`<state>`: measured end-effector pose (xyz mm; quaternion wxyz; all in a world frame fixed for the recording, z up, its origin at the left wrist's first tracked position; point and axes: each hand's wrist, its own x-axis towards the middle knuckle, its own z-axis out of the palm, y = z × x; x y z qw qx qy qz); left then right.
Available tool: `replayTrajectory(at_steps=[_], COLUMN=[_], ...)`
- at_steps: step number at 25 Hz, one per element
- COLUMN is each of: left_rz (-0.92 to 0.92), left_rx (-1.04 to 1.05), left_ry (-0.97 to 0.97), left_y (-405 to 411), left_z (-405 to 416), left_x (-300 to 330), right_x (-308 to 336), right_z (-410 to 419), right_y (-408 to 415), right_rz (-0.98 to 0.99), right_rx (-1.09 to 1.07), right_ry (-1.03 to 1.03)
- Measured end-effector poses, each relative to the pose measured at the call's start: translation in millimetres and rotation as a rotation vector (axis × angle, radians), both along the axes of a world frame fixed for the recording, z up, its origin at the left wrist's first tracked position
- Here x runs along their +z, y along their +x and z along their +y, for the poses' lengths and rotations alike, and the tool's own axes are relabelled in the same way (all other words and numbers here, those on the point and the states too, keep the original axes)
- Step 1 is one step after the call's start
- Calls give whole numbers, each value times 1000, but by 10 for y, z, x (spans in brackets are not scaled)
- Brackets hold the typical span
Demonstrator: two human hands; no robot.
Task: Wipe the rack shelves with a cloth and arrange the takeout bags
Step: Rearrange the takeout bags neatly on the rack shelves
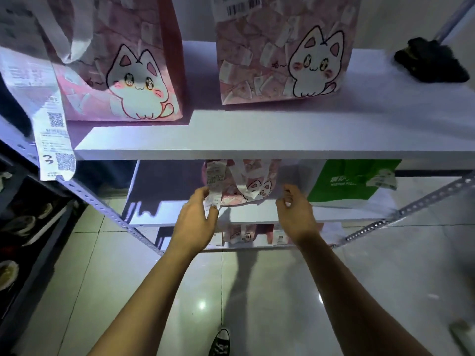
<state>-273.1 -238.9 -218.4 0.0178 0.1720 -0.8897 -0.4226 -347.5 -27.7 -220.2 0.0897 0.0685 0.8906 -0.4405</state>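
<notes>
A white rack with perforated metal uprights fills the view, its shelves stacked one above another over a pale tiled floor. The top shelf, well above both hands, carries two large pink takeout bags printed with a white cat: the left pink bag, up and to the left of the left hand, has a long receipt hanging off its side, and the right pink bag stands above the right hand. A black cloth lies far up and to the right of the right hand, at that shelf's right end. On the middle shelf a green bag stands just right of the right hand. Between the two hands sits a smaller pink cat bag. The left hand has its grip pinched on the receipt slip hanging from that bag. The right hand has its fingers curled at the bag's right side; whether its grip is closed on the bag cannot be told. Below the hands, another pink bag shows on the lowest shelf.
</notes>
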Motion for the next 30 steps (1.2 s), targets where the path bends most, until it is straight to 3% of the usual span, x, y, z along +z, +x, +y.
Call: replayTrajectory(at_steps=[7,13,16,19,26,30], left_rz=[-141,-176,-155,-104,-12,2], left_rx=[44,53,29,84,162,166], left_ry=[158,266,299,282,270,235], left_y=[-558,-744,-714,-740,-729,-589], left_z=[-329,-340,-257,-186,-128,-140], left_x=[-600,-748,-752,-774,-851,-910], right_x=[-494,-662,-704,-725,-698,-760], right_z=[-76,-233,-238,-72,-110,-71], right_y=[-775,-1207,-1217,-1269,-1384,-1375], right_rz=[-103,-125,-77,-22,-2,-91], right_rx=[-105,80,91,-52,25,-98], right_ry=[-53,84,115,-14,-27,-103])
